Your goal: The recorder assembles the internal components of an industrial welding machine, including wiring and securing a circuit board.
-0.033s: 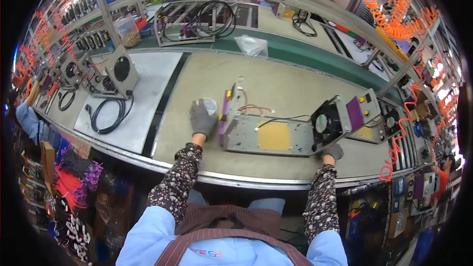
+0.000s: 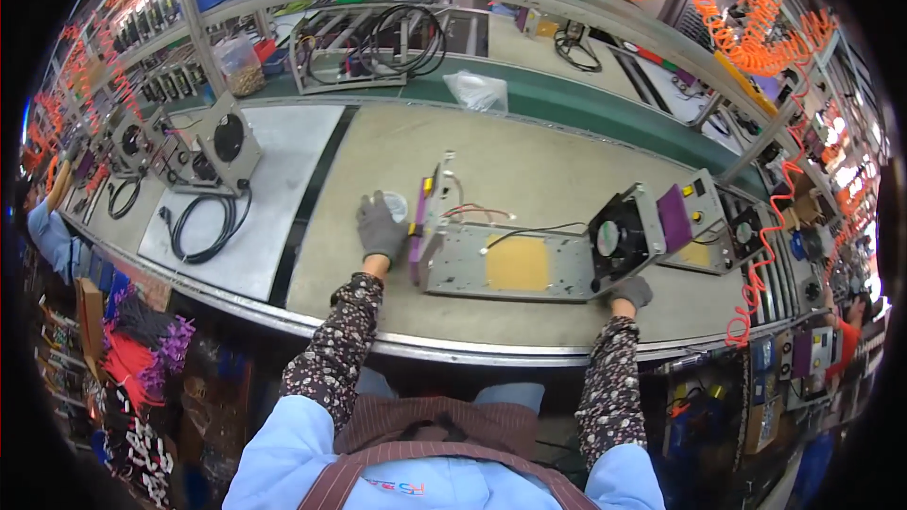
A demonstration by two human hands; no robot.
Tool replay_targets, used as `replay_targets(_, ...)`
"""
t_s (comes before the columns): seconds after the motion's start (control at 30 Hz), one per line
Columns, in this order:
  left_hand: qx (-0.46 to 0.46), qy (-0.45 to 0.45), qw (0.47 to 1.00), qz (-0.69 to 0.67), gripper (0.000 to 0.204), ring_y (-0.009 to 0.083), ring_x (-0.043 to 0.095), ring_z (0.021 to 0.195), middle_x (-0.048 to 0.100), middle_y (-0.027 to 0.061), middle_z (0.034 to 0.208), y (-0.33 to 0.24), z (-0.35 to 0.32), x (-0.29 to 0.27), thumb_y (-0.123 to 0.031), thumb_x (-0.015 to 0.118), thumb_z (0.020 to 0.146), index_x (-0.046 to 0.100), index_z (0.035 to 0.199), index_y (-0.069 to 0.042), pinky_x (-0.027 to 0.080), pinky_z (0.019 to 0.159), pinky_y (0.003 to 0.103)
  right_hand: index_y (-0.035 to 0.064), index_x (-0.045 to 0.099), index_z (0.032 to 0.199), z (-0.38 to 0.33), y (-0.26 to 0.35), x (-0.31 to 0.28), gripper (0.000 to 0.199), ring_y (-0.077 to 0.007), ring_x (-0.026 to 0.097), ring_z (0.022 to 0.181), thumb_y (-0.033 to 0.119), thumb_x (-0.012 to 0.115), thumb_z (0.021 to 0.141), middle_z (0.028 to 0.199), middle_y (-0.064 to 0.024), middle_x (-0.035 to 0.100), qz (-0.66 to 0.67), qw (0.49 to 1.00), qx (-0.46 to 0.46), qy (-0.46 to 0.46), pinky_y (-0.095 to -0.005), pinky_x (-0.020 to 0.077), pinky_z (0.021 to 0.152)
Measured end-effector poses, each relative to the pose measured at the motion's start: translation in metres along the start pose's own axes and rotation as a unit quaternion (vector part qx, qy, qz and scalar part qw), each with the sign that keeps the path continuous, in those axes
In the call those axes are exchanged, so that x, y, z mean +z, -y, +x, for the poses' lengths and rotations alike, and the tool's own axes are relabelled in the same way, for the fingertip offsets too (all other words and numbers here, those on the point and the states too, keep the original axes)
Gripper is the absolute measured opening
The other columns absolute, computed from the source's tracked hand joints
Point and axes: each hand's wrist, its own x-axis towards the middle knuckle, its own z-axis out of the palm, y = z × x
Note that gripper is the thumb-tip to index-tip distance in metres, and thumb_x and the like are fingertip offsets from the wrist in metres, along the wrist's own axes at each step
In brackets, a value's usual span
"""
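i'm resting my left hand (image 2: pixel 381 228), gloved, fingers loosely curled, against the purple end (image 2: pixel 417 244) of the metal chassis (image 2: pixel 515 264) lying flat on the bench (image 2: pixel 529 170). my right hand (image 2: pixel 630 292) is gripping the chassis's near right corner under the fan (image 2: pixel 609 239). a plastic cup (image 2: pixel 394 203) is sitting just beyond my left fingers.

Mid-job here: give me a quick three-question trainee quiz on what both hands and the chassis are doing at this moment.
1. True or false: the left hand rests at the purple end panel of the open metal chassis.
2. Which is mounted at the chassis end near the right hand? A) black fan B) coiled cable C) plastic bag
3. Fill in: the square pad on the chassis floor is ____ in colour.

Key: 1 true; 2 A, the black fan; 3 yellow, the pad.
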Motion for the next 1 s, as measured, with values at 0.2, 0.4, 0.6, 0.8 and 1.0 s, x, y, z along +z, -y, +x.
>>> replay_targets(0.2,0.013,0.03,0.998,0.049,0.073,0.0413,0.051,0.109,0.05,0.0244,0.123,0.05,0.093,0.041,-0.037,0.071,0.07,0.042,0.129,-0.004,0.043,0.092,0.045,0.0193,0.071,0.098,-0.029,0.031,-0.008,0.026,-0.022,0.066,0.095,0.034,0.055,0.084,0.102,-0.0032,0.069,0.023,0.999,-0.015,0.027,-0.0371,0.0494,0.071)
replay_targets(0.4,0.063,0.035,0.992,-0.107,0.039,0.0358,0.061,0.093,0.062,0.02,0.099,0.1,0.149,0.076,-0.029,0.056,0.084,0.054,0.113,-0.004,0.05,0.075,0.045,0.0149,0.07,0.101,-0.043,0.047,0.0,0.038,-0.0255,0.065,0.094,0.042,0.048,0.088,0.102,-0.0079,0.068,0.055,0.998,-0.025,0.031,-0.039,0.0436,0.075)
replay_targets(0.6,0.085,-0.03,0.996,0.01,0.035,0.0289,0.06,0.088,0.062,0.0153,0.096,0.177,0.097,0.053,-0.027,0.055,0.086,0.055,0.11,-0.002,0.05,0.073,0.04,0.0142,0.07,0.101,-0.051,0.052,-0.006,0.063,-0.0253,0.064,0.092,0.061,0.028,0.09,0.105,-0.0096,0.066,0.049,0.998,-0.035,0.024,-0.0431,0.0415,0.074)
replay_targets(0.8,0.066,0.12,0.943,-0.303,0.025,0.0155,0.058,0.084,0.061,0.0063,0.095,0.155,-0.01,-0.022,-0.018,0.049,0.091,0.057,0.108,-0.001,0.048,0.073,0.03,0.0137,0.07,0.097,-0.057,0.055,-0.003,0.052,-0.027,0.064,0.087,0.053,0.036,0.091,0.096,-0.0095,0.067,0.075,0.995,-0.071,0.015,-0.0427,0.0411,0.071)
replay_targets(1.0,0.007,0.111,0.87,-0.48,0.047,0.0144,0.054,0.1,0.056,0.0055,0.117,0.066,-0.107,-0.053,0.003,0.053,0.079,0.049,0.126,0.002,0.042,0.087,0.025,0.0156,0.069,0.098,-0.06,0.054,0.009,0.042,-0.0259,0.063,0.088,0.041,0.036,0.094,0.097,-0.0059,0.067,0.091,0.989,-0.115,-0.021,-0.0436,0.0424,0.071)
